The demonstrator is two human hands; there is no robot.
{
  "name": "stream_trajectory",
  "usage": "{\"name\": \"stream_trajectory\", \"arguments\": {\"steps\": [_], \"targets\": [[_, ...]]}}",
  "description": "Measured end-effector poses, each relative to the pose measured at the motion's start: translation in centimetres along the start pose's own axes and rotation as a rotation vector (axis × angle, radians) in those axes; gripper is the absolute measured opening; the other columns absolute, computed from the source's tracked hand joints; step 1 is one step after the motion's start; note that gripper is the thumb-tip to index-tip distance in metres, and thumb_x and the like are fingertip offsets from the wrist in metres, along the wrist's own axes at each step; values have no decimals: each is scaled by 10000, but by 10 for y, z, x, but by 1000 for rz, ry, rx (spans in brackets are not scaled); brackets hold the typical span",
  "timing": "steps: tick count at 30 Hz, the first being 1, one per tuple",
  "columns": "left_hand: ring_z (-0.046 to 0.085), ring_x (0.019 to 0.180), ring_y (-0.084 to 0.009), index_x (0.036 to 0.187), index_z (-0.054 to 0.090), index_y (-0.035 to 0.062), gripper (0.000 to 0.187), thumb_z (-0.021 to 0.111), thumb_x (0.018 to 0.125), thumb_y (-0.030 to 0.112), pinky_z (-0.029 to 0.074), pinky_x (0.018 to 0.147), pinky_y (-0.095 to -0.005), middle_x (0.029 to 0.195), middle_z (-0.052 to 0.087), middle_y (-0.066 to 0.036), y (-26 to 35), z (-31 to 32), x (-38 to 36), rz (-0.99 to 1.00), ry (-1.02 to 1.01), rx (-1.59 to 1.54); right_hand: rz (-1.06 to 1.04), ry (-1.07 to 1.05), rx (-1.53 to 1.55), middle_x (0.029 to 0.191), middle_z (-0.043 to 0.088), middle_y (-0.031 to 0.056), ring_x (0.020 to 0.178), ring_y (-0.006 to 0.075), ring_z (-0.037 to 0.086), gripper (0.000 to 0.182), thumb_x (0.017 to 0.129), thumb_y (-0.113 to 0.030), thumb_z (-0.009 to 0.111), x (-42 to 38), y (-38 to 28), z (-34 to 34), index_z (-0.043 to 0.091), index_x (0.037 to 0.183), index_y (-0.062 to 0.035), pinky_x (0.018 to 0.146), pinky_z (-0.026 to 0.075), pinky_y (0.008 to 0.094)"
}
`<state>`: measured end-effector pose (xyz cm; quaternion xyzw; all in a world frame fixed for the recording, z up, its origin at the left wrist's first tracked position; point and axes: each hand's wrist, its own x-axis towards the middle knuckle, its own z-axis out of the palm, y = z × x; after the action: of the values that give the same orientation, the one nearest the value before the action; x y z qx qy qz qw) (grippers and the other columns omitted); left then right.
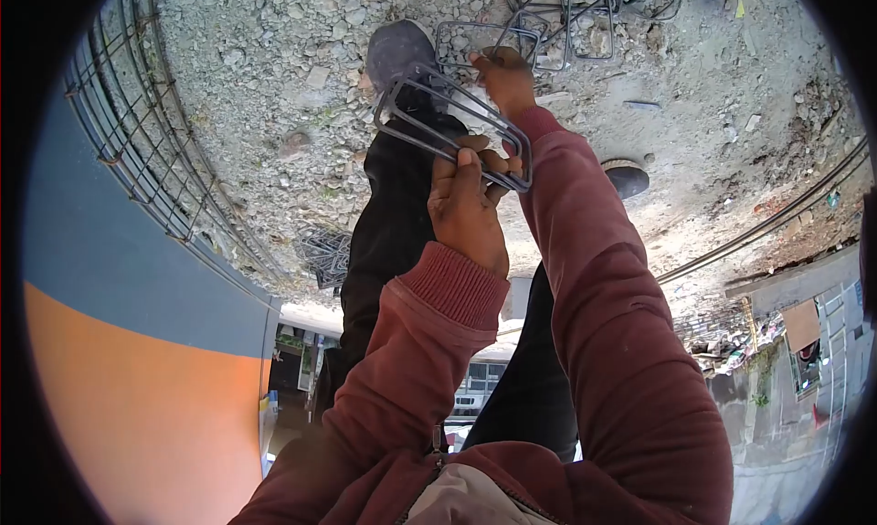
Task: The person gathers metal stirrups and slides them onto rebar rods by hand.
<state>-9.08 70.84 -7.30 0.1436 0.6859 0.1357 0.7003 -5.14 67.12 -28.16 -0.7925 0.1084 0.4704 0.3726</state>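
My left hand [469, 205] is closed around a few rectangular rebar stirrups [429, 134], bent from dark steel rod and stacked together above my leg. Farther out, my right hand [507, 79] reaches down to the gravel, its fingers closed at the edge of another stirrup [440, 45] that lies on the ground. The exact grip of those fingers is partly hidden. Just beyond this hand is a loose, tangled pile of stirrups [585, 18].
A long rebar cage [137, 114] runs along the left, beside a grey and orange wall [137, 296]. My shoe [400, 54] stands on rubble close to the held stirrups; another shoe [627, 178] is at right. More bent steel [324, 251] lies left of my leg. Long bars [767, 233] cross the right side.
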Motion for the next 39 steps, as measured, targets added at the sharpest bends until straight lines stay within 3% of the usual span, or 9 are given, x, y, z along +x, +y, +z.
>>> {"name": "stream_trajectory", "arguments": {"steps": [4, 5, 11, 15, 17, 21, 25, 33, 39], "targets": [[543, 726, -197, 964, 502, 36, 158, 434, 879, 150, 448, 703, -367, 765, 514, -59, 0, -2, 3, 76, -12, 35, -157, 185, -59, 610, 582, 138, 572, 254, 559, 217, 796, -201, 536, -25, -13, -34, 574, 715, -4, 557, 417, 340], [545, 730, -195, 956, 505, 34, 155, 436, 877, 149, 449, 699, -363, 774, 520, -60, -1, 0, 2, 86, -18, 59, -93, 125, 6, 631, 554, 43, 588, 104, 463, 204, 843, -183, 489, -36, -16, -52, 580, 794, -7, 563, 364, 237], [558, 813, -193, 963, 511, 32, 142, 450, 873, 123, 441, 700, -319, 878, 562, -90, 2, 7, 0, -15, -28, 47, -194, -57, 76, 627, 496, 16, 568, 81, 440, 175, 849, -99, 479, -109, -64, -125, 585, 957, -11, 503, 356, 223], [558, 863, -195, 966, 501, 37, 127, 486, 859, 103, 436, 734, -311, 939, 572, -108, -3, 7, 0, 36, -174, 77, -433, -406, -209, 724, 566, 101, 632, 139, 536, 208, 814, -86, 556, -135, -108, -125, 594, 1004, -8, 588, 418, 230], [568, 844, -204, 979, 489, 30, 146, 502, 853, 103, 446, 774, -339, 911, 583, -108, 2, 12, -1, 76, -120, 30, -893, -318, -268, 777, 587, 114, 659, 169, 553, 165, 813, -102, 565, -125, -109, -116, 623, 939, -13, 633, 432, 249], [576, 812, -211, 1043, 482, 25, 192, 479, 866, 101, 454, 787, -362, 837, 595, -111, 11, 6, 3, 101, -40, 37, -418, 74, 182, 707, 587, 35, 648, 99, 518, 187, 849, -153, 524, -61, -90, -90, 610, 851, 13, 618, 418, 230], [565, 800, -202, 1036, 488, 23, 181, 469, 868, 88, 445, 779, -353, 838, 591, -106, 12, 10, 3, 91, -43, 35, 206, -266, 361, 950, 564, 38, 787, 127, 507, 284, 781, -238, 602, 23, -47, -5, 569, 976, -33, 679, 431, 247], [555, 769, -181, 1006, 501, 44, 154, 465, 874, 116, 455, 751, -352, 821, 563, -60, 20, 5, 7, 138, 3, 26, 68, -242, 913, 822, 570, 51, 791, 166, 557, 177, 884, -234, 464, -4, -47, -14, 494, 846, -63, 662, 471, 302], [556, 768, -182, 1030, 480, 45, 173, 454, 881, 129, 462, 738, -360, 824, 556, -57, 19, 5, 5, 83, -14, 3, -247, 184, 387, 661, 559, 60, 594, 110, 535, 156, 864, -164, 476, -25, -40, -66, 533, 815, -28, 535, 431, 247]]}}
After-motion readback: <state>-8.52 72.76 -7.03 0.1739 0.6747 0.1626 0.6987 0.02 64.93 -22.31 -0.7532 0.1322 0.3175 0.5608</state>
